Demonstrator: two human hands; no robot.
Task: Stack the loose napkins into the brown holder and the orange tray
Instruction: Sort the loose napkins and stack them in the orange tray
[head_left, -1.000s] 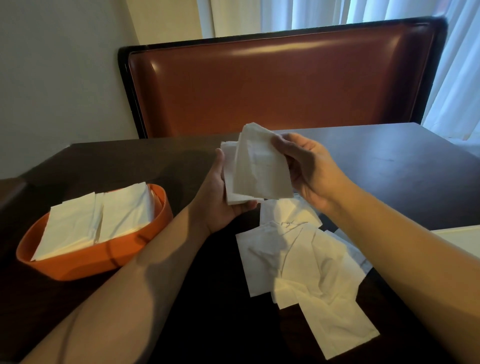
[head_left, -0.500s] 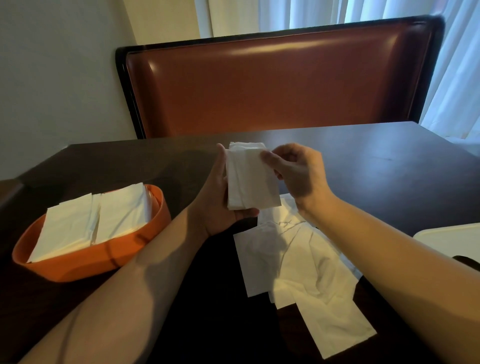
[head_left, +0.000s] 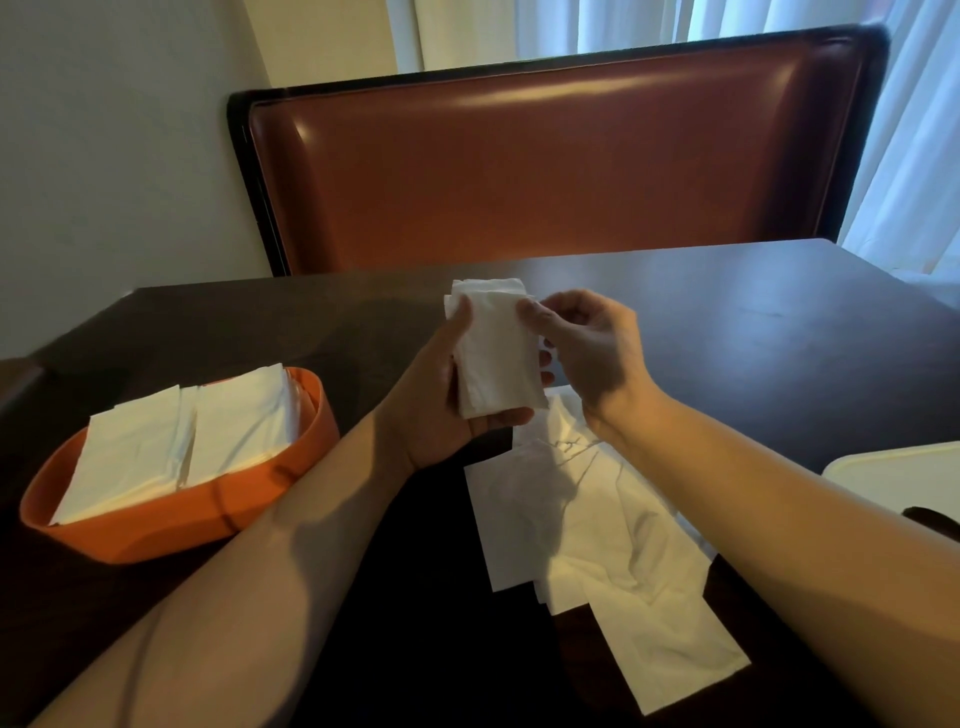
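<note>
The dark table (head_left: 727, 322) held loose napkins (head_left: 597, 530) near its front edge. The left hand (head_left: 441, 410) gripped a stack (head_left: 496, 353); the right hand (head_left: 592, 348) pinched its edge. A loose grip could spill it. The tray (head_left: 171, 530) sat left.

a dark wooden table (head_left: 727, 332) — behind it a brown leather bench back (head_left: 545, 156), white curtains (head_left: 909, 130) beyond.

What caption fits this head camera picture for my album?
Left hand holds a napkin bundle, right hand pinches its edge, above loose napkins beside the orange tray.
</note>
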